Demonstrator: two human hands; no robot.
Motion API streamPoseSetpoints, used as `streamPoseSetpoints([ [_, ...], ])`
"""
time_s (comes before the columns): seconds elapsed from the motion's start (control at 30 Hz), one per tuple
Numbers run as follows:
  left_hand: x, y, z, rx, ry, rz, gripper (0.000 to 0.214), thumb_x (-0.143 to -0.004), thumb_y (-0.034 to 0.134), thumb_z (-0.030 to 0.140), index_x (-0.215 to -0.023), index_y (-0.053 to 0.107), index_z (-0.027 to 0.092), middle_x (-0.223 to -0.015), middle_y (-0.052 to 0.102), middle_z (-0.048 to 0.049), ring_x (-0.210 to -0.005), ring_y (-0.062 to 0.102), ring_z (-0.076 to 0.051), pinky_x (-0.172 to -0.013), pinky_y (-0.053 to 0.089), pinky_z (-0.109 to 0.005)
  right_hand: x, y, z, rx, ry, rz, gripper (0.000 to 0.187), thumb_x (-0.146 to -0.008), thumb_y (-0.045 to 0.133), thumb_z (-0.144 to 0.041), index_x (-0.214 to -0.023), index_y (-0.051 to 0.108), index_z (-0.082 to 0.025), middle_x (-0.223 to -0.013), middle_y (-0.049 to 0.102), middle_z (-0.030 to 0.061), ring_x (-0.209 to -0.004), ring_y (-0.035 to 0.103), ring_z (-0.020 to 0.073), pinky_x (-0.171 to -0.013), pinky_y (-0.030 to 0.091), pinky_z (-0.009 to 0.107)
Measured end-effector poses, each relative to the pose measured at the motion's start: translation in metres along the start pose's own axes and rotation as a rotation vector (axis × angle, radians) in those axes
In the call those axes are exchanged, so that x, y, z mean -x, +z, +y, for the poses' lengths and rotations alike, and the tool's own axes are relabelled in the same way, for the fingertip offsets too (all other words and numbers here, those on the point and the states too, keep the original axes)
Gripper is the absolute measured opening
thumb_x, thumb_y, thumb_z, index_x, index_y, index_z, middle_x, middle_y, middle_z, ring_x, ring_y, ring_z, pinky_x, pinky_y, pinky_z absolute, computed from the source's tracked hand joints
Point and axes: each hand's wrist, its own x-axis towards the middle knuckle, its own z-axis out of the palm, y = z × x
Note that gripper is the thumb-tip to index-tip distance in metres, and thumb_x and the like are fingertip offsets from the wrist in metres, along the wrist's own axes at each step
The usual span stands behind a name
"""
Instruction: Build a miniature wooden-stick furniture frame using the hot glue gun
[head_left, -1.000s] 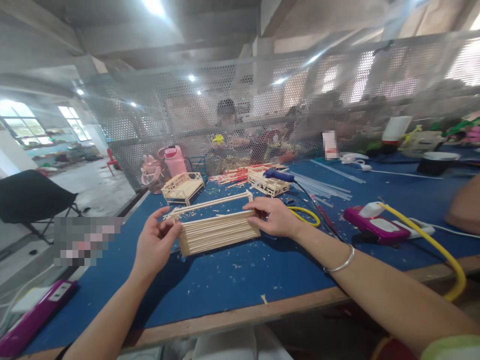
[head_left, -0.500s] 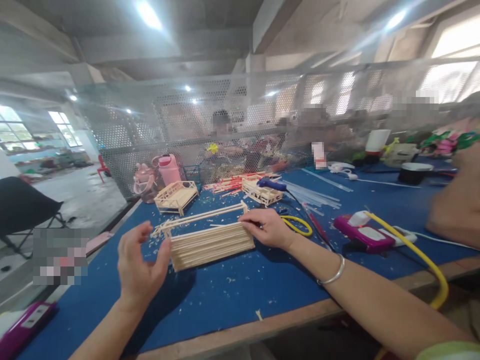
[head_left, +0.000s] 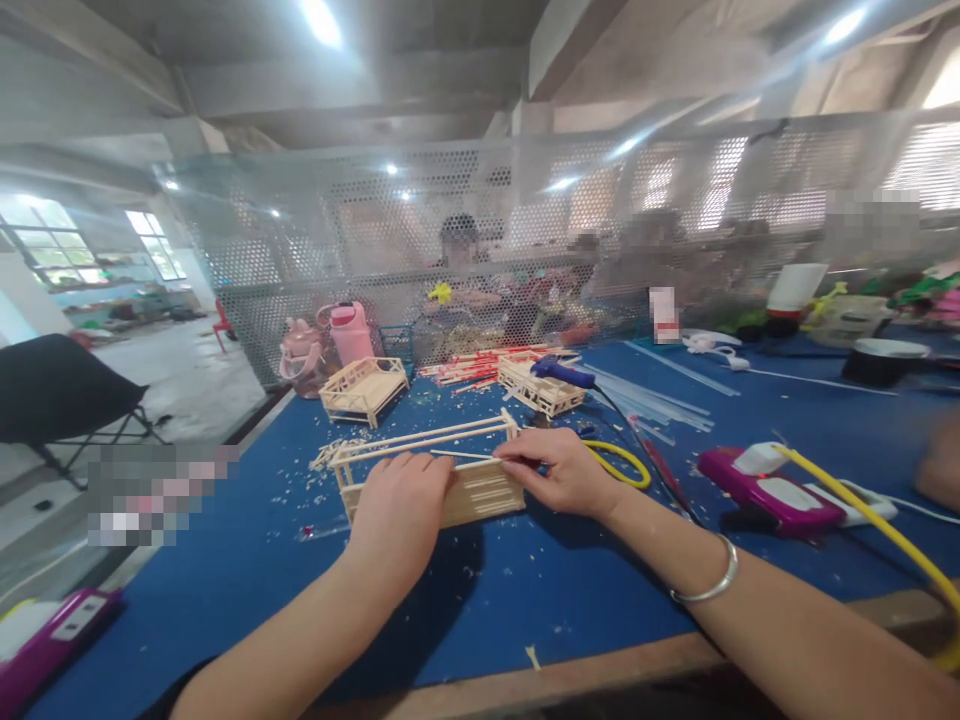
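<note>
A small frame built of pale wooden sticks (head_left: 484, 492) stands on the blue table between my hands, its slatted side facing me. My left hand (head_left: 401, 510) lies over the near side, fingers curled across the top edge and covering part of the slats. At the right end, the thumb and fingers of my right hand (head_left: 562, 470) pinch the corner. A thin loose-looking stick (head_left: 465, 456) runs between the fingertips of both hands; whether it is fixed there I cannot tell. Behind, the stick frame's upper rail (head_left: 427, 437) spans two posts.
Two similar stick models (head_left: 365, 390) stand farther back, a blue glue gun (head_left: 562, 372) resting on the right one. Beyond lie red-tipped sticks (head_left: 472, 368) and clear glue sticks (head_left: 645, 385). A purple power strip (head_left: 765, 490) with a yellow cable sits right; pink bottles (head_left: 347, 335) stand back left.
My left hand has moved right, from hovering open at the stick frame's left end to closing over its near top edge. The right hand stays at the right corner. The view has shifted slightly.
</note>
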Motion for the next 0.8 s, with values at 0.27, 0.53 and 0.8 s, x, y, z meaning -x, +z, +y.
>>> streamPoseSetpoints([
  [0.27, 0.034, -0.036, -0.018, 0.29, -0.183, 0.537, 0.017, -0.088, 0.049, 0.024, -0.088, 0.066, 0.023, -0.075, 0.072, -0.0002, -0.063, 0.065, -0.014, -0.06, 0.049, -0.023, 0.004, 0.001, 0.0, 0.041, 0.015, 0.011, 0.03, -0.085, 0.052, -0.019, -0.111, 0.066, -0.014, -0.075, 0.073, 0.0049, -0.054, 0.062, 0.011, -0.056, 0.05, 0.021],
  [0.53, 0.064, -0.024, -0.098, 0.286, -0.726, -0.255, 0.027, -0.07, 0.055, 0.043, -0.074, 0.07, 0.021, -0.058, 0.065, -0.0004, -0.06, 0.061, -0.021, -0.057, 0.041, -0.028, 0.004, -0.003, 0.003, 0.065, -0.008, -0.03, 0.017, -0.086, 0.053, -0.021, -0.078, 0.067, -0.019, -0.067, 0.07, 0.0031, -0.059, 0.063, 0.0129, -0.057, 0.049, 0.022],
  [0.8, 0.069, -0.017, -0.125, 0.146, -0.752, -0.311, 0.025, -0.076, 0.053, 0.037, -0.06, 0.063, 0.02, -0.063, 0.065, -0.0055, -0.071, 0.063, -0.025, -0.063, 0.041, -0.029, 0.004, -0.008, 0.0, 0.093, -0.01, -0.033, 0.015, -0.085, 0.055, -0.018, -0.075, 0.066, -0.018, -0.064, 0.069, 0.002, -0.056, 0.063, 0.0119, -0.054, 0.047, 0.021],
])
